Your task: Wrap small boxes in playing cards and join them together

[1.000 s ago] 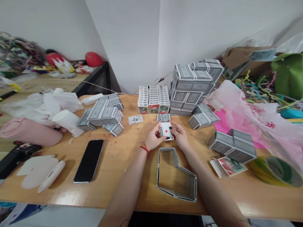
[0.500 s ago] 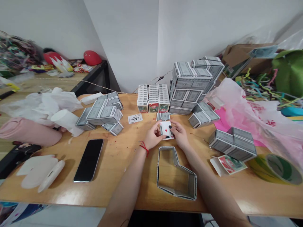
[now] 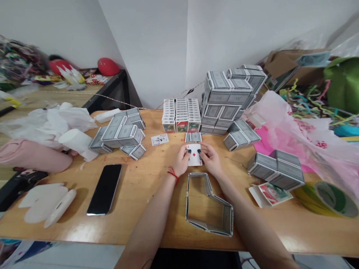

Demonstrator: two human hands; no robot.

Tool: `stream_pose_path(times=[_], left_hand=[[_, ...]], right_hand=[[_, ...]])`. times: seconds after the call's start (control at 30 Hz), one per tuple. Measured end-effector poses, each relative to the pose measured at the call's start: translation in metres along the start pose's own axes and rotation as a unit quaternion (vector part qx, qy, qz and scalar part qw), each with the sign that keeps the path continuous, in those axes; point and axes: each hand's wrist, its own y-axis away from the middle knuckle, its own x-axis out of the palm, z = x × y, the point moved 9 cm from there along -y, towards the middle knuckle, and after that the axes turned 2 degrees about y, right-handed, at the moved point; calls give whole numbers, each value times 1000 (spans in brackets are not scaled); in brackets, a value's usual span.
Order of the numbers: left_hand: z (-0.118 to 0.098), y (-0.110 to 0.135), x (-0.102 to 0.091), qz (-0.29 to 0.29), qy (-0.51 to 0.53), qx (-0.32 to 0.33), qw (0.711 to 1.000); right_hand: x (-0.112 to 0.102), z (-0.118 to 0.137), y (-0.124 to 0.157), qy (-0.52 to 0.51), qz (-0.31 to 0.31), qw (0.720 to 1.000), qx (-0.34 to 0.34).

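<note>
An ace of diamonds playing card [image 3: 194, 158] faces up between my two hands. My left hand [image 3: 181, 160] grips its left edge with the thumb on the face. On the opposite edge my right hand [image 3: 209, 158] does the same, thumb also on the face. Whether more cards lie beneath it I cannot tell. Just beyond my fingertips, patterned grey card backs [image 3: 193, 137] lie on the table. Between my forearms stands an open, L-shaped frame made of cards [image 3: 196, 225]. A joker card [image 3: 160, 139] lies to the left.
Boxed card decks [image 3: 181, 126] stand in rows at the back. A tall stack of card-built blocks [image 3: 221, 99] rises right of them; more blocks [image 3: 123, 134] sit left. A phone [image 3: 104, 189], an opened card box [image 3: 272, 194] and a tape roll [image 3: 327, 198] lie on the table [image 3: 140, 220].
The card has been squared up between my hands, and my left thumb has moved up from its lower edge onto the face. The patterned backing seen at its left side no longer shows.
</note>
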Motion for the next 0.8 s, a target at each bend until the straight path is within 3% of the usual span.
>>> stream_pose_path(times=[0.23, 0.4, 0.63, 0.8], left_hand=[[-11, 3, -6, -64, -146, 42, 986], [-16, 5, -7, -97, -205, 30, 973], [-16, 4, -6, -91, -221, 6, 971], [-15, 4, -8, -97, -154, 21, 983]], right_hand=[[-2, 3, 1, 52, -14, 998, -19], [-4, 0, 1, 96, -32, 995, -22], [-3, -4, 0, 86, -22, 996, -28], [-2, -3, -1, 86, -18, 996, -26]])
